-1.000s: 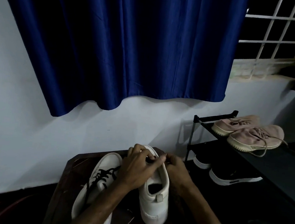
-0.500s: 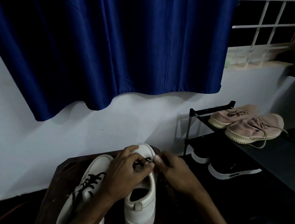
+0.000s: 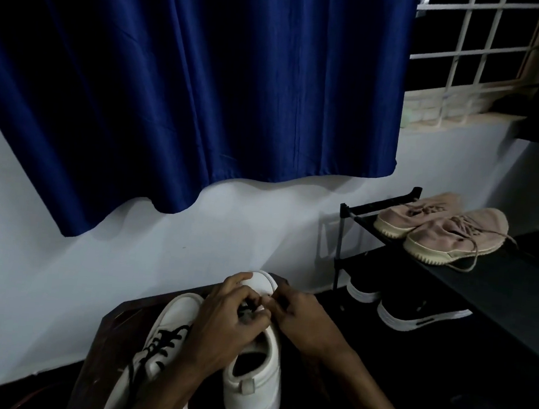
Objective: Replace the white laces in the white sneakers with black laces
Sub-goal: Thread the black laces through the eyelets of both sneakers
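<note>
"Toward the desk's (image 3: 103, 336) far edge, where's the right sneaker (image 3: 256, 376)?"
"Under the left hand (image 3: 225, 324) and right hand (image 3: 304, 318); their fingers (image 3: 238, 280) curl tight, pinching its black lace (image 3: 247, 308). The left sneaker (image 3: 174, 313) lies just beside it."

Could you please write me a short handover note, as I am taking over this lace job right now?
Left hand: grips a thin black lace at the front eyelets of the white leather sneaker between the hands.
Right hand: pinches at the same spot; what it holds is hidden.
Both sneakers sit on the dark wooden table.
Done: the other white sneaker has black laces.
Left: finish lacing this one.
</note>
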`<control>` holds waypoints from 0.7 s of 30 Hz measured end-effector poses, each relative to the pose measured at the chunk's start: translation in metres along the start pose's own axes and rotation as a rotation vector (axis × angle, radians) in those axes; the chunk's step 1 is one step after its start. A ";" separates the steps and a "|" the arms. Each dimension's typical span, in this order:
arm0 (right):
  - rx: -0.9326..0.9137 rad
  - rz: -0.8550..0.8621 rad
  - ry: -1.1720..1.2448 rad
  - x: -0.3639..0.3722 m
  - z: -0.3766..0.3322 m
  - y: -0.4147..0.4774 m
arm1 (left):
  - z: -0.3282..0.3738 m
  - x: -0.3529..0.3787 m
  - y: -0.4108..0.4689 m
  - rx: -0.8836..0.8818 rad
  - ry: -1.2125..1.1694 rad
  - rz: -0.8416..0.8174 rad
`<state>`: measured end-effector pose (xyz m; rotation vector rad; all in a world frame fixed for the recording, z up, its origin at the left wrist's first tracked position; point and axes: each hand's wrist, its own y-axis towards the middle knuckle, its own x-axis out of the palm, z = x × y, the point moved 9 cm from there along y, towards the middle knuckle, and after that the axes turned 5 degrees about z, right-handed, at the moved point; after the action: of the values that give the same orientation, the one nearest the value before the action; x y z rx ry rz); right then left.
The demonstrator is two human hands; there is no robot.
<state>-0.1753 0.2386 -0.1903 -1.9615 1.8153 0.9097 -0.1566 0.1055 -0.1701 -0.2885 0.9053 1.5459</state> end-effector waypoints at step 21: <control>-0.180 -0.061 -0.189 -0.026 -0.002 0.004 | 0.007 0.000 -0.004 -0.074 0.209 -0.052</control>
<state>-0.1781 0.2564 -0.1717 -1.9474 1.6088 1.2314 -0.1507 0.1100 -0.1670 -0.5311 0.9958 1.5228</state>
